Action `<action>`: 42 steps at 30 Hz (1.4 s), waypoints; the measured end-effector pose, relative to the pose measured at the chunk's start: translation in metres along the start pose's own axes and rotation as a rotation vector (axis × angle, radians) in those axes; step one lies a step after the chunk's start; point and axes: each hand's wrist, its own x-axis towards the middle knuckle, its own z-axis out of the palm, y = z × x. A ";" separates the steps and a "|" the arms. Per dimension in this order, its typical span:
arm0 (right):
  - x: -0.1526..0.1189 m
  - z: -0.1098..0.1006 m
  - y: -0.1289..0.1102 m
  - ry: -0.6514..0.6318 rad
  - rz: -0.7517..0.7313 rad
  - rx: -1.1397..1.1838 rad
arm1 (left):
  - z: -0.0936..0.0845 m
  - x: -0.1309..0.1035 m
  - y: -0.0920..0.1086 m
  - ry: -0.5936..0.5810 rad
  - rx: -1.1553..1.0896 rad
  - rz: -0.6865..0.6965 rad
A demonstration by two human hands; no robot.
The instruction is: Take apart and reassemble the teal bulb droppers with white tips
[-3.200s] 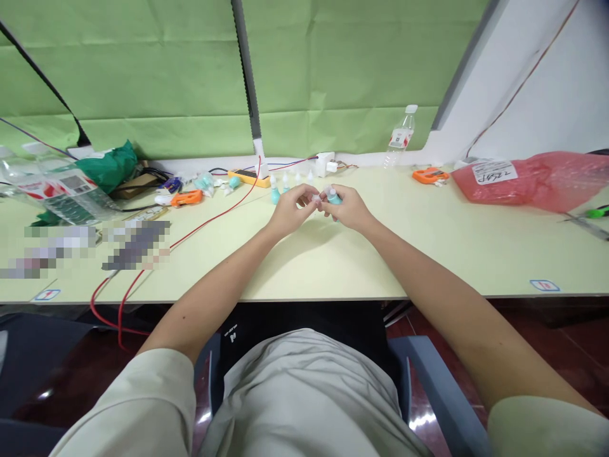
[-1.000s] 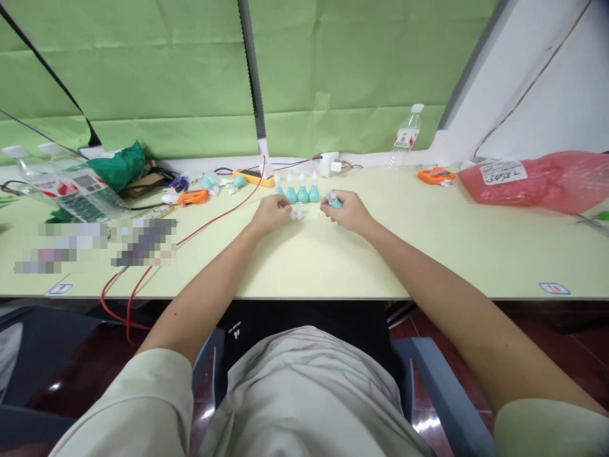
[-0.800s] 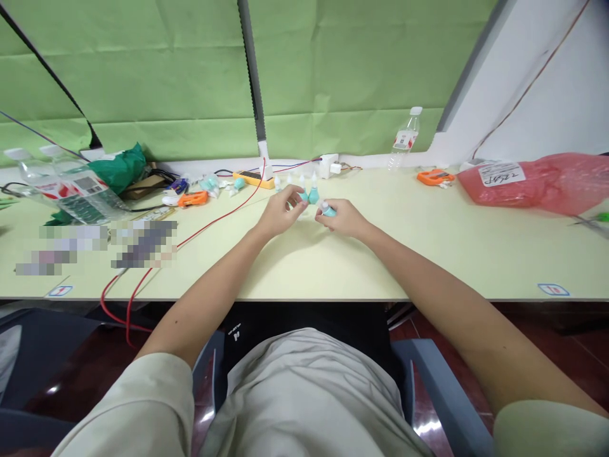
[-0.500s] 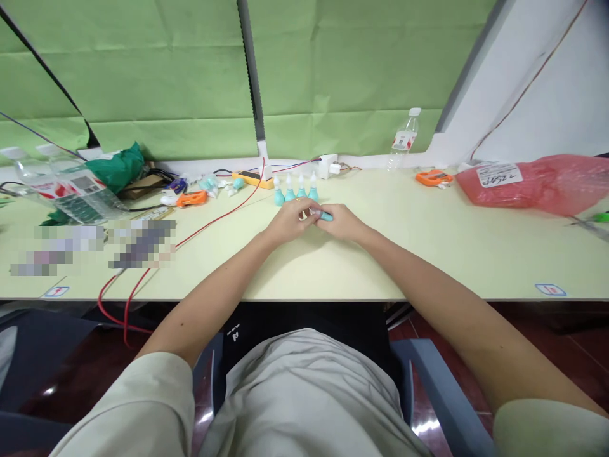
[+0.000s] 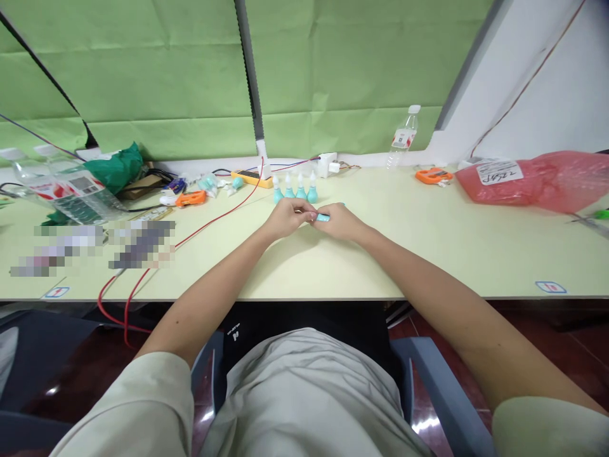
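Just in front of the row at the back centre, my two hands meet over a small turquoise bulb aspirator. My right hand is closed around its turquoise body, and most of the body is hidden by the fingers. My left hand pinches at the left end of the piece, where the fingertips cover the tip. Behind my hands stand several matching bulb aspirators upright in a row, each with a turquoise bulb below and a clear pointed nozzle on top.
Clear plastic bottles lie at the left, beside a green bag. A red cable crosses the table. Orange tools, a water bottle and a red plastic bag sit toward the right.
My hands have drawn slightly closer around the aspirator. Its clear part, which showed between them before, is now covered by the left fingers. The standing row is unchanged.
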 end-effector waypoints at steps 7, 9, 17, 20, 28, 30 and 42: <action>-0.002 -0.003 -0.003 -0.031 0.044 -0.013 | 0.000 -0.001 0.000 -0.027 -0.043 -0.061; -0.001 -0.004 -0.003 -0.040 0.058 -0.006 | 0.000 -0.001 -0.001 -0.028 -0.052 -0.061; 0.002 -0.005 -0.001 -0.060 0.097 0.031 | 0.001 -0.001 -0.002 -0.007 -0.012 -0.051; 0.003 -0.004 0.001 -0.053 0.094 0.049 | 0.001 -0.001 0.001 0.002 0.006 -0.052; 0.004 -0.001 0.001 0.011 0.055 0.030 | 0.008 -0.003 -0.005 0.059 0.124 0.043; 0.004 0.000 -0.001 0.029 0.038 0.034 | 0.010 -0.003 -0.005 0.091 0.142 0.076; 0.003 -0.017 -0.007 -0.138 0.195 0.180 | 0.004 -0.005 0.005 0.081 0.404 0.403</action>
